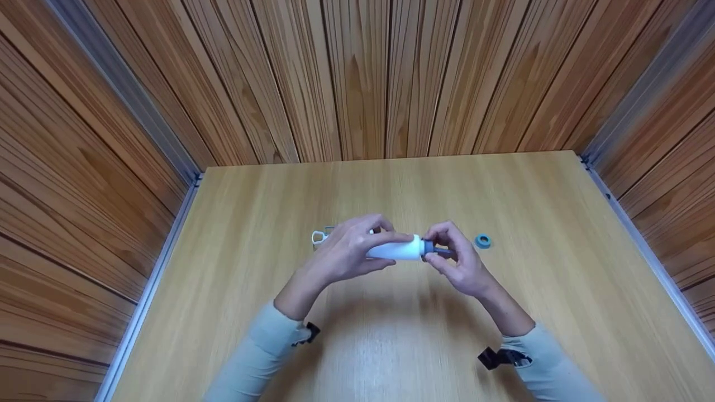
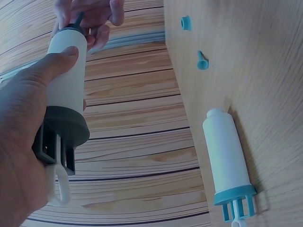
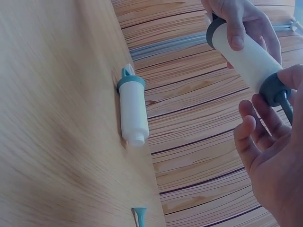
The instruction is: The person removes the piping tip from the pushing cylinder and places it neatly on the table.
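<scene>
My left hand (image 1: 352, 248) grips the white barrel of an icing syringe (image 1: 395, 250), its thumb lying along the barrel in the left wrist view. The syringe is held above the table, nearly level. At its left end sits a dark grey collar (image 2: 68, 127) with finger grips and a white plunger handle (image 2: 61, 182). My right hand (image 1: 462, 265) pinches the dark screw ring (image 3: 273, 89) at the other end between thumb and fingers. A thin dark nozzle (image 3: 284, 105) pokes out of that ring toward the right palm.
On the table (image 1: 268, 201) lies a second white syringe (image 2: 226, 151) with a teal collar, mostly hidden behind my left hand in the head view. A teal ring (image 1: 483, 241) and a teal nozzle (image 2: 202, 61) lie farther right. Wood-panelled walls (image 1: 357, 78) surround the table.
</scene>
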### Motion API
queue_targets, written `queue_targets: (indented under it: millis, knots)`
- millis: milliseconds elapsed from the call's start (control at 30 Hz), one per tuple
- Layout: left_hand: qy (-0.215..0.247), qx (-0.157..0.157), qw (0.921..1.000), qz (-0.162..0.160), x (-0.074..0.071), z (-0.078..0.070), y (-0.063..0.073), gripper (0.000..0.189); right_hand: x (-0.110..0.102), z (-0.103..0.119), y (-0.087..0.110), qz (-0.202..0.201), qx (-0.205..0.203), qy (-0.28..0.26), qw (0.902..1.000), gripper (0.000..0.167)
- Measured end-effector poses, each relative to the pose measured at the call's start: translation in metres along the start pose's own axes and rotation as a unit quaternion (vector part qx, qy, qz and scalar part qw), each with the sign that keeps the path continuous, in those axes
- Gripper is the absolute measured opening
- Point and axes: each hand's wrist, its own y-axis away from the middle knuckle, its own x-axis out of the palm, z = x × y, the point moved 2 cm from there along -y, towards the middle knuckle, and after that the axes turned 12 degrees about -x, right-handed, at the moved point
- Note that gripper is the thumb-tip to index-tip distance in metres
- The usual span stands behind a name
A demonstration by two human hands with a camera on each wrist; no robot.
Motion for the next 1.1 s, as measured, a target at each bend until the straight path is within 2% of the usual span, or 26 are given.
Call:
queue_targets:
  millis: [167, 500, 700, 833, 933, 1100]
  knots:
    - [0.005, 0.001, 1.0, -0.002, -0.0001, -0.0003, 0.0005, 0.046, 0.0005, -0.0006, -0.0015, -0.001, -0.002, -0.026, 0.9997, 0.022]
    - [0.017, -0.018, 0.9996, 0.015, 0.0, -0.0003, -0.0001, 0.049, 0.0009, 0.0006, 0.0018, -0.017, -0.026, 0.012, 0.9994, 0.029]
    - [0.019, -0.011, 0.9997, 0.013, 0.0002, -0.0012, -0.0007, 0.048, 0.0008, 0.0019, -0.0023, -0.007, -0.028, -0.018, 0.9994, 0.023]
    - [0.014, -0.005, 0.9999, 0.005, 0.0, -0.0016, -0.0011, 0.047, 0.0007, 0.0024, -0.0028, -0.008, -0.012, -0.029, 0.9995, 0.018]
    - [0.013, -0.005, 0.9999, 0.003, -0.0003, -0.0015, -0.0011, 0.047, 0.0004, 0.0024, -0.0016, -0.012, -0.003, -0.022, 0.9997, 0.021]
    - [0.017, -0.013, 0.9997, 0.013, -0.0009, -0.0012, -0.0013, 0.048, 0.0001, 0.0017, -0.0003, -0.015, -0.013, -0.002, 0.9998, 0.03]
